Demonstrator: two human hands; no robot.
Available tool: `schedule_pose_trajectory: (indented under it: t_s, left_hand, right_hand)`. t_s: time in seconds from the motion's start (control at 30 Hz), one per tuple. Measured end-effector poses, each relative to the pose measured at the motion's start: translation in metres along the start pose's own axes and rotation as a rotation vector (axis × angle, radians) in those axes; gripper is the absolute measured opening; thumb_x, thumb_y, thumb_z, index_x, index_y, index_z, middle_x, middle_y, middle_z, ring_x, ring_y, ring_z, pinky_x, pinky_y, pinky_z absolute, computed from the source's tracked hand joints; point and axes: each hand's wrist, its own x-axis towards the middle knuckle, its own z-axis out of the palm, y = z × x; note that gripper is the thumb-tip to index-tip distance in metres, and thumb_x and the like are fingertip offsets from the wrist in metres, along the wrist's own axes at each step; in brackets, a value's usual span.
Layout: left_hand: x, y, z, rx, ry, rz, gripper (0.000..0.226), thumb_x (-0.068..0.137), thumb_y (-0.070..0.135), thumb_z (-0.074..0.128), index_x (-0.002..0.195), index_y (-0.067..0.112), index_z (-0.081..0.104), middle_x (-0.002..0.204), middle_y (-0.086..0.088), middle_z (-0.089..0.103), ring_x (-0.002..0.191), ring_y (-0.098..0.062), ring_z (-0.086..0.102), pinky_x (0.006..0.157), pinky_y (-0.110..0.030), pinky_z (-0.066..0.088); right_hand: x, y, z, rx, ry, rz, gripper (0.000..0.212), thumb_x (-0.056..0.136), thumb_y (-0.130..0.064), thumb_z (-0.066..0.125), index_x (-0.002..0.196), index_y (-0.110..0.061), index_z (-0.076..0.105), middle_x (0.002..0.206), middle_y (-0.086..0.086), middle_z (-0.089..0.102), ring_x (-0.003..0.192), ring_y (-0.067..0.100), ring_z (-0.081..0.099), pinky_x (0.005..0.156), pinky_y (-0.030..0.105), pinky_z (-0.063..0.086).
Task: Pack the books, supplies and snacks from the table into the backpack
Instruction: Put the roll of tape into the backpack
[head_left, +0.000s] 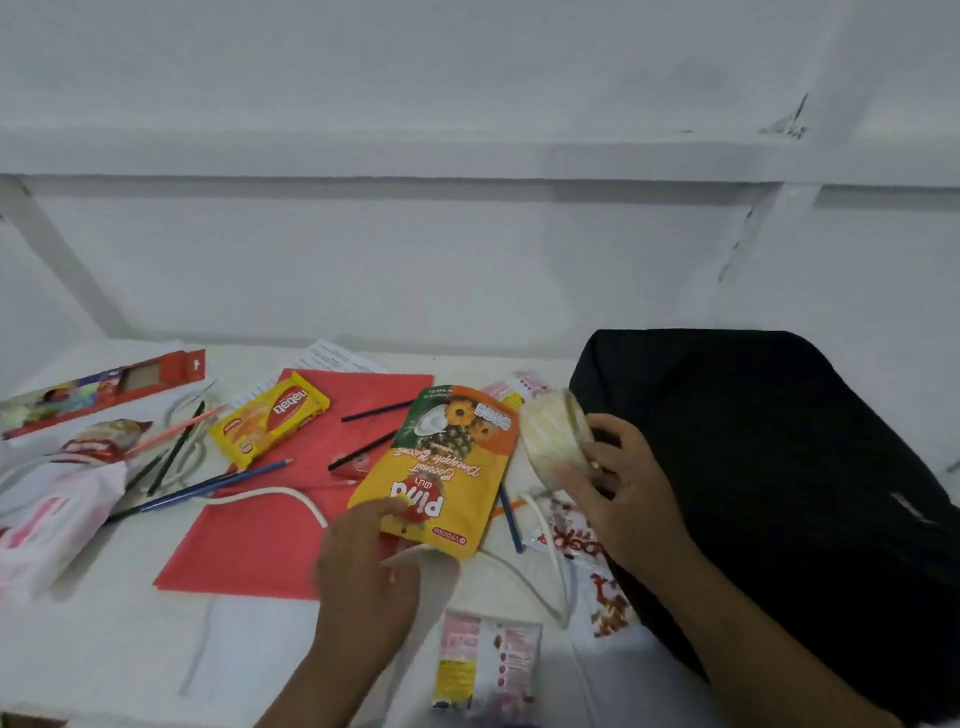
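On the white bench (130, 649), the left hand (363, 566) pinches the near edge of a yellow pineapple biscuit pouch (441, 467) lying on a red paper folder (270, 530). The right hand (623, 493) has its grip around a pale round wrapped snack (553, 441), just beside the black fabric backpack (779, 467).

I see a white table (130, 639) against the wall; on it lie a red folder (270, 540), a black backpack (779, 467) at right, a pencil box (98, 392) far left, scattered pencils (218, 486), a white cord (524, 577) and a small snack packet (485, 665) near the front edge.
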Motion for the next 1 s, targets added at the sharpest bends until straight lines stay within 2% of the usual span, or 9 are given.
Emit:
schedule_pose_trajectory:
  t_s: [0.07, 0.23, 0.37, 0.5, 0.63, 0.73, 0.83, 0.9, 1.0]
  left_hand:
    - [0.007, 0.030, 0.010, -0.055, -0.019, 0.160, 0.044, 0.071, 0.024, 0.051, 0.114, 0.033, 0.056, 0.113, 0.017, 0.054, 0.110, -0.014, 0.050, 0.090, -0.038, 0.043]
    - [0.015, 0.096, 0.059, -0.149, -0.213, 0.459, 0.032, 0.084, 0.015, 0.065, 0.113, 0.025, 0.059, 0.112, 0.014, 0.054, 0.111, -0.010, 0.051, 0.094, -0.027, 0.038]
    - [0.008, 0.128, 0.098, -0.087, -0.499, 0.650, 0.038, 0.082, 0.050, 0.070, 0.115, 0.034, 0.062, 0.116, 0.020, 0.057, 0.119, -0.004, 0.050, 0.098, -0.032, 0.034]
    - [-0.002, 0.147, 0.134, 0.278, -0.724, 0.850, 0.066, 0.066, 0.080, 0.056, 0.120, 0.043, 0.064, 0.122, 0.023, 0.055, 0.122, -0.004, 0.046, 0.099, -0.035, 0.024]
    - [0.002, 0.153, 0.156, 0.185, -0.763, 0.778, 0.040, 0.077, 0.065, 0.055, 0.104, 0.042, 0.072, 0.107, 0.024, 0.059, 0.102, 0.000, 0.056, 0.087, -0.036, 0.042]
    - [0.013, 0.163, 0.158, -0.105, -0.794, 0.516, 0.009, 0.087, 0.036, 0.071, 0.084, 0.028, 0.074, 0.084, 0.016, 0.069, 0.083, -0.003, 0.066, 0.077, -0.031, 0.052]
    - [0.035, 0.175, 0.160, -0.131, -0.706, 0.320, 0.018, 0.095, 0.023, 0.064, 0.078, 0.017, 0.067, 0.073, 0.001, 0.068, 0.075, -0.016, 0.066, 0.067, -0.035, 0.048]
    - [0.051, 0.184, 0.161, -0.091, -0.601, 0.288, 0.018, 0.098, 0.025, 0.058, 0.085, 0.014, 0.063, 0.079, 0.000, 0.066, 0.079, -0.020, 0.062, 0.068, -0.034, 0.041]
    - [0.069, 0.203, 0.152, -0.188, -0.470, 0.221, 0.016, 0.102, 0.026, 0.050, 0.116, 0.021, 0.056, 0.099, 0.004, 0.063, 0.088, -0.012, 0.059, 0.077, -0.030, 0.039]
  right_hand:
    - [-0.012, -0.012, -0.019, 0.048, 0.080, -0.010, 0.021, 0.081, -0.025, 0.078, 0.092, -0.040, 0.069, 0.126, -0.006, 0.054, 0.112, 0.011, 0.061, 0.087, 0.024, 0.057]
    - [-0.037, -0.028, -0.075, -0.103, 0.261, -0.071, 0.031, 0.079, -0.039, 0.078, 0.098, -0.015, 0.070, 0.104, -0.008, 0.066, 0.102, 0.011, 0.064, 0.084, 0.023, 0.054]
    - [-0.064, -0.029, -0.121, -0.126, 0.393, -0.068, 0.028, 0.077, -0.032, 0.079, 0.097, -0.016, 0.068, 0.095, -0.010, 0.067, 0.094, 0.015, 0.067, 0.079, 0.028, 0.056]
    - [-0.100, -0.019, -0.162, -0.217, 0.499, -0.023, 0.028, 0.075, -0.025, 0.083, 0.096, -0.012, 0.068, 0.097, -0.006, 0.067, 0.095, 0.013, 0.066, 0.080, 0.027, 0.056]
    - [-0.136, -0.011, -0.189, -0.382, 0.570, 0.026, 0.027, 0.076, -0.040, 0.082, 0.097, -0.028, 0.070, 0.111, -0.005, 0.060, 0.108, 0.008, 0.060, 0.089, 0.017, 0.050]
    - [-0.156, -0.006, -0.198, -0.385, 0.604, 0.069, 0.026, 0.072, -0.048, 0.077, 0.097, -0.040, 0.071, 0.127, -0.007, 0.052, 0.121, 0.010, 0.056, 0.094, 0.026, 0.052]
    - [-0.167, -0.007, -0.199, -0.369, 0.630, 0.045, 0.025, 0.074, -0.047, 0.077, 0.096, -0.038, 0.073, 0.131, -0.006, 0.052, 0.123, 0.013, 0.056, 0.093, 0.032, 0.054]
    - [-0.170, -0.009, -0.198, -0.385, 0.632, 0.021, 0.027, 0.075, -0.046, 0.076, 0.098, -0.032, 0.074, 0.128, -0.003, 0.054, 0.117, 0.015, 0.058, 0.086, 0.029, 0.055]
    - [-0.168, -0.008, -0.193, -0.367, 0.605, -0.030, 0.028, 0.076, -0.038, 0.079, 0.099, -0.023, 0.075, 0.122, 0.000, 0.058, 0.111, 0.021, 0.061, 0.082, 0.029, 0.054]
